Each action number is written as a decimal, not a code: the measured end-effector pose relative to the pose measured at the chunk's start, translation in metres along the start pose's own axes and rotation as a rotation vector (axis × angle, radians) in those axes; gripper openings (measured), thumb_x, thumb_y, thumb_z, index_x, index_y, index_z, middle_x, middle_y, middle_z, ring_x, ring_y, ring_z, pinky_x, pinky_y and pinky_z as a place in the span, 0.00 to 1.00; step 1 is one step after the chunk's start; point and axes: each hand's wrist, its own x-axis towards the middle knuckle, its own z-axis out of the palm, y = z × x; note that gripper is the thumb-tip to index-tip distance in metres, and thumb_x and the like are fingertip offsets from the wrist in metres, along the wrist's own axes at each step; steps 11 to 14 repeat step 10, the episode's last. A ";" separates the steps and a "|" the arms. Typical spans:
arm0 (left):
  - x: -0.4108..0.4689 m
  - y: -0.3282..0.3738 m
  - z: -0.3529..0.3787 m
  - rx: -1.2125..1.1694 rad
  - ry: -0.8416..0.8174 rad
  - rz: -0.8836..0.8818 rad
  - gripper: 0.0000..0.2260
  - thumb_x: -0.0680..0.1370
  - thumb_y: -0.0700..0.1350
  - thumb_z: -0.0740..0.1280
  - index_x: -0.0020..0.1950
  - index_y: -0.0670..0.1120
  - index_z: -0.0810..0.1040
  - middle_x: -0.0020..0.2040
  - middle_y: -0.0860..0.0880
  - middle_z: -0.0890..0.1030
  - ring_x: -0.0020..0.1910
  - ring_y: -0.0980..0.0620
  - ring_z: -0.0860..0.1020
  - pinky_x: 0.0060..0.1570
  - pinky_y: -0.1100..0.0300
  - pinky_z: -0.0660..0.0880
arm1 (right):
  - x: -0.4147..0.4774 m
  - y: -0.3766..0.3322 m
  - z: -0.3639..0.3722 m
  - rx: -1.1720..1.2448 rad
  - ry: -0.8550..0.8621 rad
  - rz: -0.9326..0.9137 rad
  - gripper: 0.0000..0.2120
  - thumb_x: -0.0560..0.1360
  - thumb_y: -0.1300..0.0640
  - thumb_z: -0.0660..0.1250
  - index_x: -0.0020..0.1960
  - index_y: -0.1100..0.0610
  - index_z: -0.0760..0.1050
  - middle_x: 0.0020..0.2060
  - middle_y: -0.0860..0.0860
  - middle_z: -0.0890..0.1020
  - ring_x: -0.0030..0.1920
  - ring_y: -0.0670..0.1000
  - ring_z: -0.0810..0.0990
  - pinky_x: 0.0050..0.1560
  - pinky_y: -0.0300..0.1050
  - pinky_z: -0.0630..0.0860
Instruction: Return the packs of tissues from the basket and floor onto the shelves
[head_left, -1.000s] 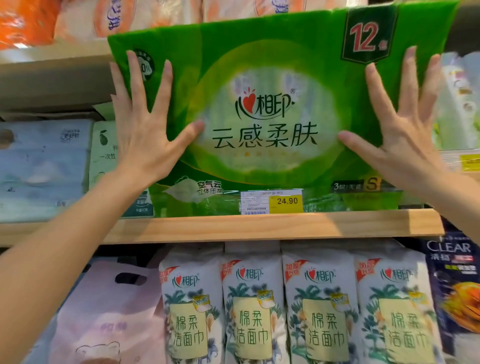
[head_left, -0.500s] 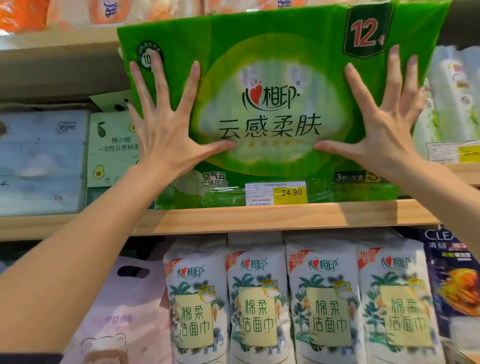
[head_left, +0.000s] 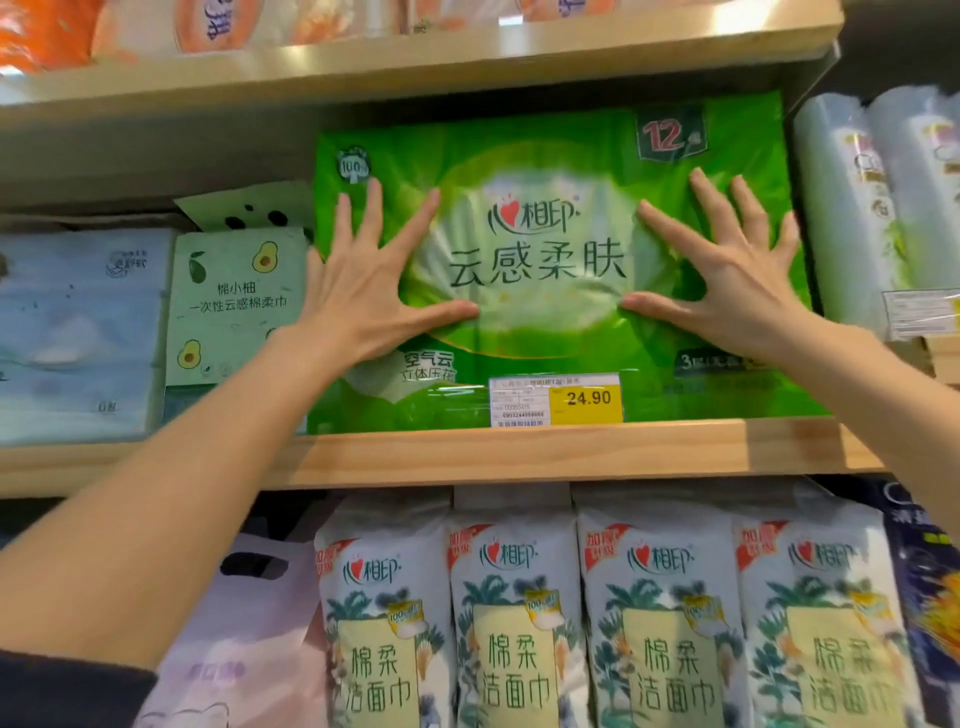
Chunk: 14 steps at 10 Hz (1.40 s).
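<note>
The green tissue pack (head_left: 545, 150) had slid further back than half a second before, standing under the upper shelf (head_left: 415, 57), its base just behind the wooden shelf's (head_left: 467, 457) front edge. The left hand (head_left: 363, 291) and right hand (head_left: 737, 280) pressed flat against its front, fingers spread, gripping nothing.

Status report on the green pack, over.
Left hand, right hand flat on green pack. Pack on shelf, behind price tag. Nothing blocking.
</note>
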 end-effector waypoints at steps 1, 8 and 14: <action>-0.001 -0.003 0.007 0.000 -0.002 -0.005 0.45 0.61 0.75 0.58 0.74 0.65 0.45 0.78 0.45 0.41 0.75 0.39 0.40 0.66 0.29 0.48 | 0.001 0.004 0.006 -0.002 -0.011 0.004 0.44 0.57 0.23 0.49 0.71 0.36 0.53 0.76 0.53 0.47 0.75 0.60 0.42 0.67 0.70 0.40; -0.021 0.006 -0.037 0.048 -0.176 -0.040 0.32 0.74 0.67 0.52 0.75 0.60 0.48 0.78 0.48 0.48 0.76 0.46 0.49 0.71 0.40 0.43 | -0.014 -0.005 -0.034 -0.054 -0.249 -0.007 0.37 0.67 0.32 0.52 0.73 0.43 0.53 0.76 0.56 0.48 0.75 0.58 0.43 0.70 0.66 0.38; -0.056 0.009 -0.069 -0.034 -0.226 -0.024 0.27 0.79 0.60 0.51 0.76 0.53 0.54 0.78 0.48 0.52 0.76 0.48 0.53 0.71 0.39 0.47 | -0.038 -0.027 -0.058 0.019 -0.260 -0.034 0.29 0.76 0.43 0.58 0.74 0.47 0.55 0.75 0.58 0.56 0.75 0.58 0.51 0.71 0.65 0.44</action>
